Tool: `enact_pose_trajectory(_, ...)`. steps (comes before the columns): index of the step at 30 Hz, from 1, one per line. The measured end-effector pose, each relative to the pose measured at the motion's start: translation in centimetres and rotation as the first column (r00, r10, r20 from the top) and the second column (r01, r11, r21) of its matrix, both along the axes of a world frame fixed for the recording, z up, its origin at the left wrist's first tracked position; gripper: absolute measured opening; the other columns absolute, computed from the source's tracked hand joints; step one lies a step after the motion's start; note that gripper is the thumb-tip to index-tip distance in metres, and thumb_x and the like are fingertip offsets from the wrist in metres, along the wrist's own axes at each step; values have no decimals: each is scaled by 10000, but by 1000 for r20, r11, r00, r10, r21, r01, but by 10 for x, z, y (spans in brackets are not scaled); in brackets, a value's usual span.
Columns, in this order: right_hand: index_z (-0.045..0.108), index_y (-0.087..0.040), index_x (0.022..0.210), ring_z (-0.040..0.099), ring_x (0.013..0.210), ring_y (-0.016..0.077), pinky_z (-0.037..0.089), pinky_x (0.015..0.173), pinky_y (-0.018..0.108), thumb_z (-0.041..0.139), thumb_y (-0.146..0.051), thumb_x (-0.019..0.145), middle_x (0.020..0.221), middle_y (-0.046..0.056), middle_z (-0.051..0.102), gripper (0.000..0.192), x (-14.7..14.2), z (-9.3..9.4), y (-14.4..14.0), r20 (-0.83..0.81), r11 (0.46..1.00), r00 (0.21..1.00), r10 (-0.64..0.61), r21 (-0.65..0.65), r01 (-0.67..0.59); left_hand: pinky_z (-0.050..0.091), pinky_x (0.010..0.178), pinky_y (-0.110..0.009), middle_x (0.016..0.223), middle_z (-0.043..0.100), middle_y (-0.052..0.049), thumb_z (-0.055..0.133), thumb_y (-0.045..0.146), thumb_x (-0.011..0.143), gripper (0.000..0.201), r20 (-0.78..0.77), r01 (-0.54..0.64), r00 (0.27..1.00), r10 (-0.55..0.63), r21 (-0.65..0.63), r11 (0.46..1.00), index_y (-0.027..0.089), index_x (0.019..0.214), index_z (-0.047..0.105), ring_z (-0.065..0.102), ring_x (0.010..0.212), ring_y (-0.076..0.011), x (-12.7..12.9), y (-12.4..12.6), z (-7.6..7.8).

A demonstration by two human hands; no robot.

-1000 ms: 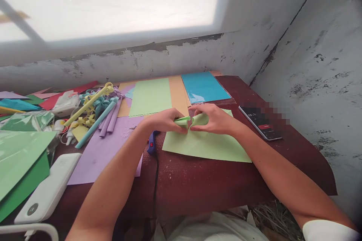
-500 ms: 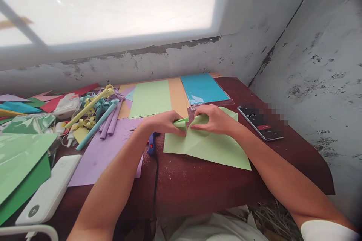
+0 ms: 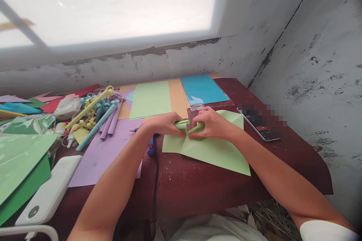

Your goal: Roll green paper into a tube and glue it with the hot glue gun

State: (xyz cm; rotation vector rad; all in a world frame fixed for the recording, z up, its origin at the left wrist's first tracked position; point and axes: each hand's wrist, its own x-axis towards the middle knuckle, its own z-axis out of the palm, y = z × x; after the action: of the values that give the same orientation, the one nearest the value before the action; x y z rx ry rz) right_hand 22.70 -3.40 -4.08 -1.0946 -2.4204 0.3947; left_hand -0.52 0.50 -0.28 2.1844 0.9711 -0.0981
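A light green sheet of paper (image 3: 217,152) lies on the dark red table under both hands. My left hand (image 3: 169,123) is closed on its far left part, where a folded bit of the paper sticks out past the thumb. With thumb and fingers, my right hand (image 3: 209,123) pinches the paper just to the right. Between the hands the sheet dips along a line that runs to its near edge; whether it is torn or only creased there I cannot tell. A blue glue gun (image 3: 152,147) lies beside my left wrist, partly hidden by it.
A phone (image 3: 261,128) lies to the right. Behind are a green sheet (image 3: 149,99) and a blue paper pack (image 3: 203,88). Leftward are a purple sheet (image 3: 98,162), rolled paper tubes (image 3: 97,130), a white power bank (image 3: 49,192) and green packs (image 3: 22,162).
My right hand has shifted slightly downward and the right part of the green sheet has turned a little, its far corner now reaching the phone's edge. My left hand keeps its grip.
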Motion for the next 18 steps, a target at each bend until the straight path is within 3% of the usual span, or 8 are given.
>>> enact_pose_trajectory(5, 717, -226, 713, 465, 653, 156, 406, 916, 421, 844, -506, 760, 609, -35, 554, 310, 0, 2, -2, 3, 1000, 1000, -3, 10, 3, 229, 546, -289, 639, 405, 50, 703, 466, 734, 307, -13, -7, 1000, 7, 6, 1000, 201, 690, 554, 345, 583, -111, -1, 1, -1)
enact_pose_trajectory(9, 716, -240, 728, 505, 686, 180, 421, 903, 416, 829, -540, 766, 618, -29, 561, 323, 2, 0, -1, 17, 1000, 1000, -21, 3, 21, 285, 570, -278, 687, 518, 37, 715, 464, 747, 269, 31, -13, 999, 13, 6, 1000, 201, 765, 659, 426, 621, -123, -2, 0, 0)
enact_pose_trajectory(11, 726, -249, 765, 538, 725, 195, 421, 925, 427, 820, -539, 781, 639, -22, 585, 305, 4, 0, 1, 16, 1000, 999, -28, -1, 28, 368, 644, -270, 817, 638, 11, 723, 454, 764, 303, 139, -58, 989, 55, 18, 998, 228, 967, 733, 546, 737, -152, -2, 0, 1)
enact_pose_trajectory(13, 729, -256, 811, 578, 759, 204, 407, 964, 448, 793, -521, 822, 694, -15, 639, 273, 8, 3, 2, -16, 999, 999, -46, 0, 46, 444, 787, -289, 1068, 709, -36, 762, 456, 761, 553, 327, -190, 932, 157, 72, 979, 280, 1278, 672, 627, 962, -198, -1, 0, 2)
enact_pose_trajectory(15, 721, -256, 836, 615, 792, 213, 402, 970, 454, 759, -508, 865, 778, 3, 699, 256, 12, 9, 3, -93, 994, 990, -105, 22, 108, 465, 916, -330, 1327, 658, -89, 816, 482, 729, 810, 539, -411, 799, 267, 165, 896, 317, 1466, 523, 603, 1179, -240, 0, 0, 4)
enact_pose_trajectory(17, 713, -254, 828, 629, 803, 223, 421, 932, 438, 731, -517, 887, 820, 22, 724, 270, 15, 16, 3, -195, 974, 959, -207, 55, 222, 473, 956, -351, 1459, 582, -117, 834, 520, 717, 864, 721, -649, 611, 328, 219, 729, 317, 1483, 488, 560, 1284, -262, 0, 1, 5)
enact_pose_trajectory(18, 710, -251, 816, 628, 795, 225, 433, 899, 423, 723, -526, 890, 819, 29, 725, 286, 17, 20, 3, -248, 955, 932, -264, 70, 289, 485, 940, -348, 1444, 594, -121, 821, 545, 732, 797, 781, -740, 522, 342, 215, 637, 297, 1433, 533, 567, 1277, -263, 0, 2, 5)
